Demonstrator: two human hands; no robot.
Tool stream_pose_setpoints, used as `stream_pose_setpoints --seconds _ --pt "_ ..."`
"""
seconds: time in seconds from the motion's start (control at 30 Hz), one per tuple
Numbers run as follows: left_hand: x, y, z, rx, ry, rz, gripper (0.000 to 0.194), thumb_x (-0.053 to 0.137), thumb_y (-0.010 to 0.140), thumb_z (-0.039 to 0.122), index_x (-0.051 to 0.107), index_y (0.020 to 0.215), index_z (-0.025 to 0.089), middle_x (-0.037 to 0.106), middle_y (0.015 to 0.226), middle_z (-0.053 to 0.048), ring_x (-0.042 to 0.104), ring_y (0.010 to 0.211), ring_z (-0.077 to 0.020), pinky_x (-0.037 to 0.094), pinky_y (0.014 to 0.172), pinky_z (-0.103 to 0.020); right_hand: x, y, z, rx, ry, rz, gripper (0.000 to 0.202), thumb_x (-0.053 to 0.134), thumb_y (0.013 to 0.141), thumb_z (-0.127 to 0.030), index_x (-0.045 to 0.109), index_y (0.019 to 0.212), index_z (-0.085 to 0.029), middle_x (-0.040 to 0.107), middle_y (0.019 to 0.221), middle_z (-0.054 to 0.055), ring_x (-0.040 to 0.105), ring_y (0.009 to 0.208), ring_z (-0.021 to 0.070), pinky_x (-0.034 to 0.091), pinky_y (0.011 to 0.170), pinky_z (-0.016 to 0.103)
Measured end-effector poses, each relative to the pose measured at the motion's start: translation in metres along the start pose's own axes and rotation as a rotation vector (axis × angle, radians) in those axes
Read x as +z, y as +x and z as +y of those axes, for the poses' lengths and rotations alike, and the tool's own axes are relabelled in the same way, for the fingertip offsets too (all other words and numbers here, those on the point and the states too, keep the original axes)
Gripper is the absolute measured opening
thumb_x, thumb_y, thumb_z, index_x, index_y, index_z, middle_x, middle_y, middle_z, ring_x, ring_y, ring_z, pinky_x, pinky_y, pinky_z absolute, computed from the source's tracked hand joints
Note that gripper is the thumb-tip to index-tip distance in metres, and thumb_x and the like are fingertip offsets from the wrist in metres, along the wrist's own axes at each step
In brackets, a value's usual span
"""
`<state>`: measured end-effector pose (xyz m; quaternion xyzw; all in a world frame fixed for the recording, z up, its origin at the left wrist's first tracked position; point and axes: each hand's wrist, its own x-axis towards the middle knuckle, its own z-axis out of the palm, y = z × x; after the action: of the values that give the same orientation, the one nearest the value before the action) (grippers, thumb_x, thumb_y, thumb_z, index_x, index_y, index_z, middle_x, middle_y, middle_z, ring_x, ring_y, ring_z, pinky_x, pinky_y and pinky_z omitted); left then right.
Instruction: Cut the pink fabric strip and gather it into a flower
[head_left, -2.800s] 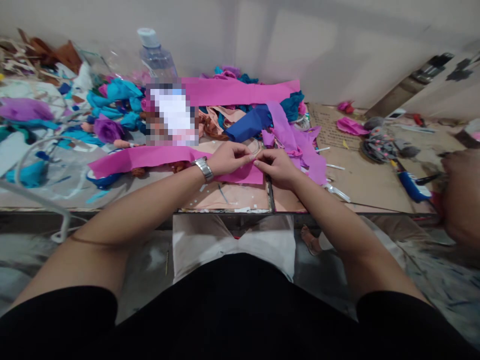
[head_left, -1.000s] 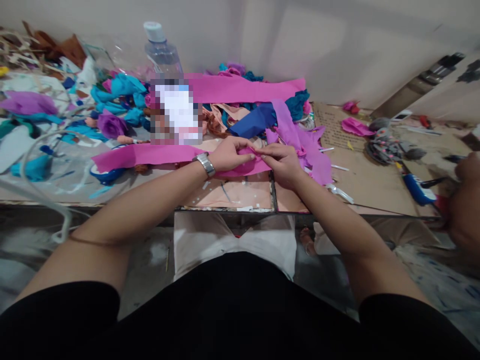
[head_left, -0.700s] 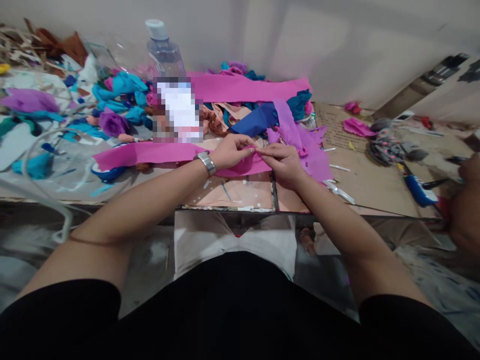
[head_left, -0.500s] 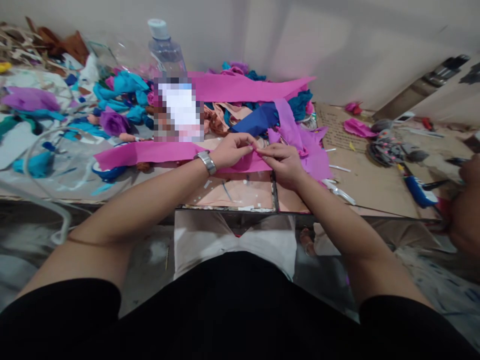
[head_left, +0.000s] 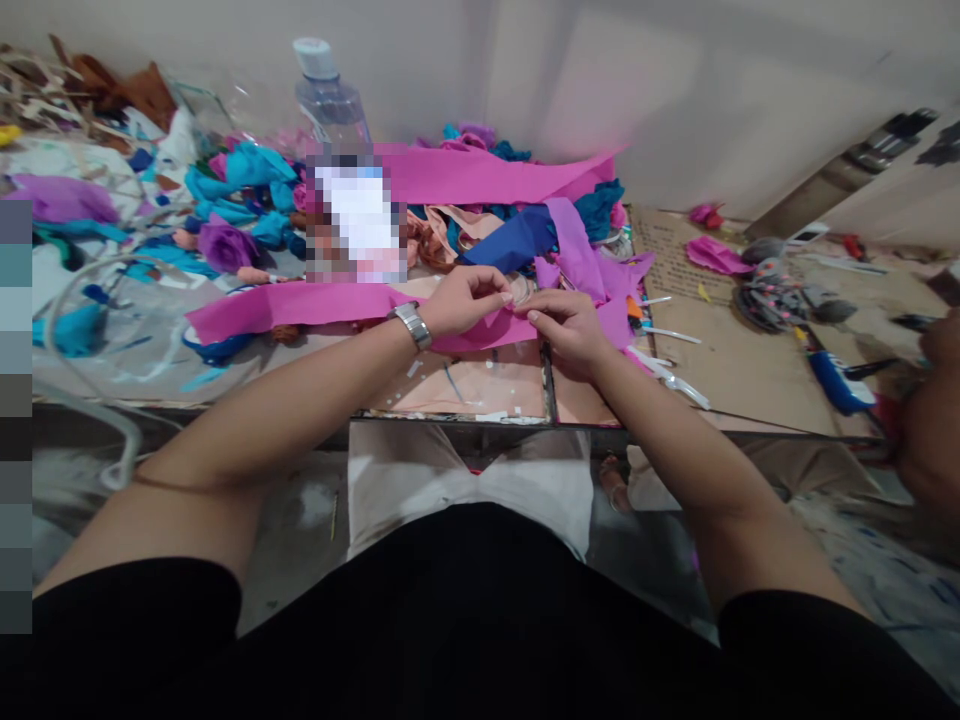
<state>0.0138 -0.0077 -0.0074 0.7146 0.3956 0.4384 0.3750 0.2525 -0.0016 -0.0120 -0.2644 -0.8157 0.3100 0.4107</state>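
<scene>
A long pink strip of crepe paper [head_left: 300,308] runs from the left along the table and ends under my fingers. My left hand [head_left: 466,302], with a metal watch at its wrist, pinches the paper between thumb and forefinger. Close beside it, my right hand [head_left: 568,322] pinches the same paper, fingertips almost meeting the left ones. The exact spot they grip is partly hidden by the fingers. Purple crepe paper [head_left: 581,255] lies just behind and to the right of my right hand. A dark blue strip [head_left: 514,240] rests behind both hands.
A clear bottle with a white cap [head_left: 334,105] stands behind a blurred-out phone-like screen [head_left: 364,220]. Crumpled coloured paper [head_left: 247,180] covers the left. On the right lie cardboard [head_left: 720,350], a blue tape roll [head_left: 841,382] and another person's arm [head_left: 934,420]. A white cable [head_left: 82,400] hangs at left.
The purple paper beside my right hand has pulled back leftward, uncovering a small orange thing and more of some white pieces. My right fingers have shifted slightly; the left hand stays nearly in place.
</scene>
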Motion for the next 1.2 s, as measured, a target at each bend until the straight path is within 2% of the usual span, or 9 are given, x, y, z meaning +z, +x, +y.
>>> stream_pose_setpoints --seconds 0.13,0.23,0.33,0.4,0.53,0.63,1.03,1.2 --pt "0.0012 -0.0012 0.0003 0.004 -0.024 0.0 0.021 0.074 0.083 0.035 0.072 0.09 0.015 0.074 0.086 -0.005 0.064 0.076 -0.0149 0.054 0.08 -0.031 0.0006 -0.0005 -0.0018 0.029 0.03 -0.038 0.032 0.071 0.097 -0.052 0.086 0.101 -0.025 0.082 0.095 0.007 0.074 0.086 0.0216 0.058 0.079 0.036" --pt "0.0018 -0.002 -0.0001 0.05 -0.001 0.003 0.018 0.072 0.083 0.029 0.073 0.093 0.015 0.076 0.09 -0.007 0.066 0.08 -0.0163 0.056 0.084 -0.033 0.0036 -0.0013 -0.0022 0.11 0.11 -0.014 0.035 0.071 0.097 -0.056 0.082 0.099 -0.023 0.079 0.09 0.006 0.069 0.072 0.0181 0.055 0.068 0.032" --pt "0.0025 -0.0032 0.0004 0.093 0.044 -0.012 0.019 0.072 0.084 0.029 0.074 0.097 0.014 0.077 0.096 -0.008 0.069 0.085 -0.018 0.056 0.087 -0.034 0.0066 -0.0016 -0.0007 0.214 0.178 0.028 0.037 0.072 0.096 -0.059 0.074 0.094 -0.023 0.069 0.075 0.0 0.058 0.057 0.0137 0.049 0.056 0.028" --pt "0.0028 -0.0042 0.0012 0.111 0.055 -0.036 0.022 0.072 0.085 0.031 0.074 0.1 0.015 0.078 0.099 -0.009 0.07 0.088 -0.0188 0.057 0.089 -0.035 0.007 -0.001 0.0001 0.264 0.174 0.0 0.041 0.071 0.095 -0.063 0.071 0.091 -0.022 0.062 0.066 -0.002 0.052 0.053 0.0127 0.044 0.052 0.027" --pt "0.0021 -0.0064 0.0024 0.107 0.081 -0.076 0.03 0.073 0.089 0.041 0.073 0.104 0.016 0.078 0.103 -0.01 0.072 0.093 -0.0207 0.057 0.09 -0.035 0.0044 0.0008 -0.0015 0.226 0.097 -0.114 0.05 0.069 0.095 -0.066 0.072 0.081 -0.018 0.061 0.067 0.0 0.052 0.062 0.0134 0.04 0.058 0.027" --pt "0.001 -0.007 0.0024 0.104 0.096 -0.084 0.031 0.072 0.091 0.044 0.074 0.106 0.016 0.079 0.102 -0.01 0.072 0.094 -0.0215 0.057 0.089 -0.035 0.0034 0.0008 -0.003 0.208 0.095 -0.161 0.049 0.072 0.094 -0.063 0.074 0.079 -0.017 0.062 0.068 0.0 0.051 0.064 0.0132 0.039 0.061 0.028" --pt "0.0011 -0.0034 -0.0031 0.105 0.123 -0.029 0.026 0.07 0.094 0.039 0.074 0.105 0.017 0.078 0.102 -0.008 0.073 0.09 -0.0199 0.056 0.086 -0.034 0.0033 0.0005 -0.0004 0.22 0.056 -0.149 0.041 0.075 0.091 -0.056 0.072 0.077 -0.017 0.06 0.065 -0.001 0.049 0.06 0.0125 0.036 0.058 0.028" --pt "-0.001 -0.003 -0.003 0.095 0.142 0.009 0.032 0.068 0.096 0.046 0.074 0.105 0.016 0.078 0.1 -0.009 0.07 0.087 -0.0194 0.055 0.084 -0.033 0.0033 0.0001 -0.0029 0.223 0.05 -0.144 0.043 0.075 0.091 -0.057 0.072 0.076 -0.017 0.06 0.064 -0.001 0.05 0.06 0.0127 0.037 0.057 0.028"
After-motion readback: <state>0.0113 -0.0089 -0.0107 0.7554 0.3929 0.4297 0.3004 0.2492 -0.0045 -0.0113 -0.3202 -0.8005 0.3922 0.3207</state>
